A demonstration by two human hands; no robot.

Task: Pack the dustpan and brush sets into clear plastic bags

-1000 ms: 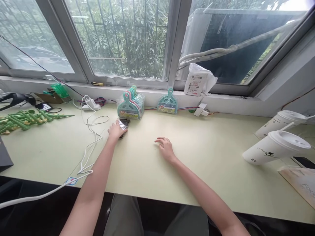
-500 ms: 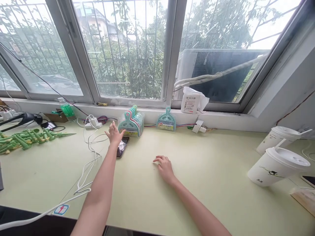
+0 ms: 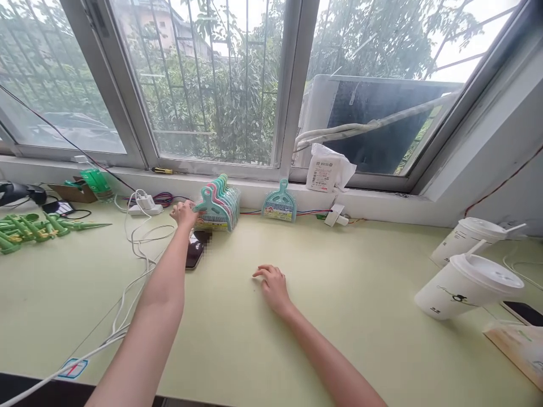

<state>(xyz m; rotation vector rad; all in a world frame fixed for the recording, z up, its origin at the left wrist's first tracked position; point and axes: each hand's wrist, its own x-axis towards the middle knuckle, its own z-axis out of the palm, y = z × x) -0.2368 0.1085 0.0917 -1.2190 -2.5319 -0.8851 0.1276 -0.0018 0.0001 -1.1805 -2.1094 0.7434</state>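
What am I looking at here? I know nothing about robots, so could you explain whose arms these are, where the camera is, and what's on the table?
There is no machine here: these are a person's bare hands, seen by a camera worn on their head, looking forward and down.

The left hand reaches to the front of a row of packaged small dustpans; whether it grips one is hard to tell. The right hand is over the table, holding nothing.

A phone lies beside the left forearm. A separate dustpan pack leans by the windowsill. Green plastic pieces lie at far left, and two white cups stand at right.
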